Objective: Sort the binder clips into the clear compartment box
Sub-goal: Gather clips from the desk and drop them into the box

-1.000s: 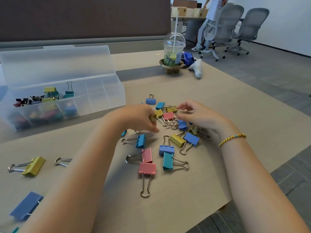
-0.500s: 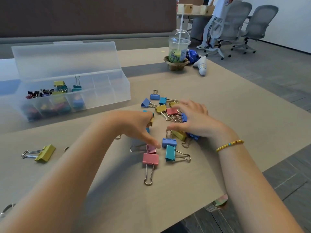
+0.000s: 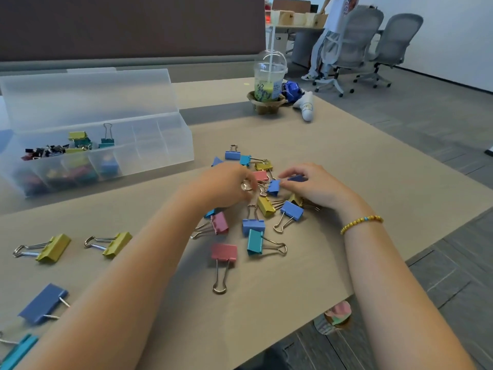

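Note:
Several coloured binder clips lie in a pile (image 3: pixel 254 225) on the brown paper at the table's middle. My left hand (image 3: pixel 226 185) is curled over the pile's left side, with the wire loops of a clip (image 3: pixel 246 186) showing at its fingertips. On the pile's right, my right hand (image 3: pixel 317 186) pinches a blue binder clip (image 3: pixel 273 188) at its fingertips. The clear compartment box (image 3: pixel 160 121) stands at the far left with its lid up. Its left compartments hold clips, while the right ones look bare.
Two yellow clips (image 3: pixel 54 248) (image 3: pixel 117 244), a blue clip (image 3: pixel 42 303) and a teal clip (image 3: pixel 18 351) lie apart at the near left. A lidded drink cup (image 3: pixel 269 78) with a straw stands behind the pile. The table's edge (image 3: pixel 400 263) runs close on the right.
Both hands have shifted up into the far part of the pile. My right hand left the lower clips and now holds the blue one. The head view shifted a little.

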Motion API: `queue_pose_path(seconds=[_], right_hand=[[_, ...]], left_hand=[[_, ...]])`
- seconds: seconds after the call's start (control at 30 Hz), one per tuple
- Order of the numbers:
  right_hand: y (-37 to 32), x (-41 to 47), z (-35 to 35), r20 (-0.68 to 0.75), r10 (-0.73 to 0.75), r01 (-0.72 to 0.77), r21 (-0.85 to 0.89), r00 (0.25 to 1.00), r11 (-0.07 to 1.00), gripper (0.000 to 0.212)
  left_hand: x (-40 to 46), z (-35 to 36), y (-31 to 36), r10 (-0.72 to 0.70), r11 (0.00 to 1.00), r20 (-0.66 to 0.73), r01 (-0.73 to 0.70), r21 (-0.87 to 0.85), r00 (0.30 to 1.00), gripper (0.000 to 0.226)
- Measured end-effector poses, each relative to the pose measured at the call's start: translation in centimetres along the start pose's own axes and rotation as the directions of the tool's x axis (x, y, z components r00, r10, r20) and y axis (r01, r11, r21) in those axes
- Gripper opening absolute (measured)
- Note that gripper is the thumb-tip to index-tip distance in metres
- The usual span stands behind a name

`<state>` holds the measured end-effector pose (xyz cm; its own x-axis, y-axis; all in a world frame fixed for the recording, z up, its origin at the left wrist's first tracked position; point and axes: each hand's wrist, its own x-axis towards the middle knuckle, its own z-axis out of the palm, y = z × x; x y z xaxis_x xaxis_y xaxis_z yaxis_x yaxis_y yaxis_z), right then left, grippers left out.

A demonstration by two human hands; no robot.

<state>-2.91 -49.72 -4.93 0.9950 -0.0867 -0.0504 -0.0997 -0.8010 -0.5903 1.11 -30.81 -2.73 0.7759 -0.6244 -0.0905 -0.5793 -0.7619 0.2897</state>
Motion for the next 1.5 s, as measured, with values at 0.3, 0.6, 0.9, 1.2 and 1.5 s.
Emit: queue_pose_path(seconds=[0.3,0.6,0.9,1.2,1.5], right_hand=[[1.6,0.2,-1.3,-0.174,0.181,-0.133,0.256,0.968,0.958,0.032],[1.3,0.0,-0.9,-0.049,0.157,-0.108,0.526,0.986,0.844,0.026],[-0.9,-1.4,-0.3,0.359,-0.112,0.050,0.177,0.926,0.983,0.078],[-6.6,0.5,1.1,-0.004,-0.181,0.169,0.378,0.984,0.910,0.023],[-15.6,1.4,5.3,-0.006,-0.489,0.474,0.259,0.872,0.842,0.019]], left_hand=[[1.1,0.4,0.2,0.016,0.999,-0.078,-0.012,0.049,0.997,0.038],[1.7,0.6,0.3,0.011,0.992,-0.129,0.006,0.128,0.992,0.026],[0.5,-1.6,-0.8,-0.075,0.982,-0.105,0.055,-0.182,0.992,0.031],[-1.9,-3.9,-3.1,-0.278,0.754,-0.209,0.078,-0.652,0.938,0.035],[-7.7,-5.1,-7.7,-0.298,0.905,-0.042,0.269,-0.329,0.954,0.032]])
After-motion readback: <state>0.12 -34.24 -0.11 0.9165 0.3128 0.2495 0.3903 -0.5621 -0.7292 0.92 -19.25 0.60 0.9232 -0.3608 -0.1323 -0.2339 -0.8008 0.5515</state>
